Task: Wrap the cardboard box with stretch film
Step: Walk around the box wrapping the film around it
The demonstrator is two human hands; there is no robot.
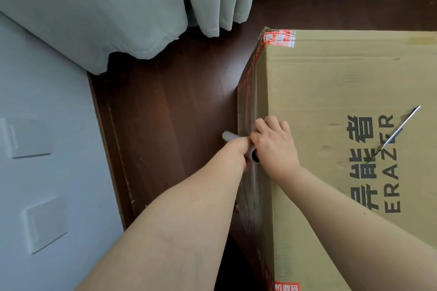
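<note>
Dark wooden floor, pale curtains beyond the box. Large brown cardboard box stands on it, clear stretch film clinging to its left side. Grey-cored film roll at the box's top-left edge; left hand grip closed round it, right hand curled on its near end. Mid-wrap, it seems; next pass likely needs tension held round the box's far corner.

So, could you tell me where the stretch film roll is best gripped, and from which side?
Grip the stretch film roll by its grey core, near its ends, coming from the floor side. It lies slanted against the left face of the cardboard box, where film clings, so only the outward side looks free.
</note>
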